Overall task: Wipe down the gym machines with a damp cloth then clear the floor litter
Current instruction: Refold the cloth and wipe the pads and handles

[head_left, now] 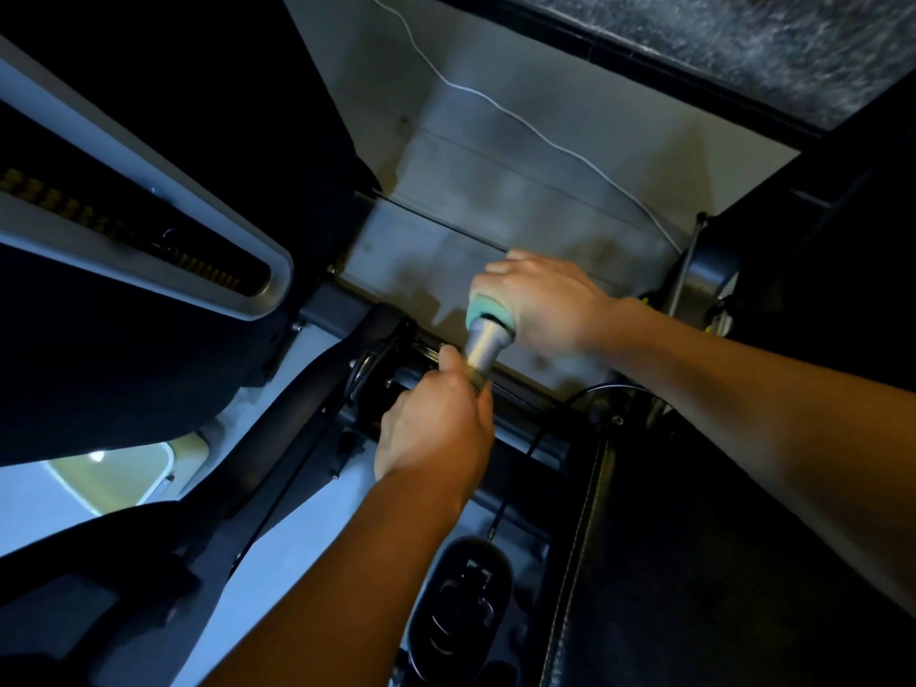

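- Near centre frame: right hand (543, 302) wrapped around a teal cloth (488, 309), cloth bunched over the upper end of a silver metal tube (483, 349).
- Just below: left hand (436, 428) gripping the lower end of that tube, thumb lying along its side.
- Behind both hands, filling the upper middle: pale grey panel (495, 190), blotchy with dark smudges, a thin white cable (545, 138) trailing diagonally across it from the top edge toward the right.
- Crowding the left side: large dark machine body with a light grey rounded housing (148, 210), a row of small yellowish marks inside its dark slot.
- Under the left hand: black frame bars and thin black cables (369, 361), tightly packed around the tube's base.
- Lower right: black padded seat (718, 562) with white stitching along its edge, hard against the right forearm.
- Bottom centre: dark oval part (466, 602), detail too dim to tell.
- Lower left: bright pale floor (44, 508) showing between dark machine parts.
- Upper right corner: speckled dark surface (743, 47) beyond a black edge.
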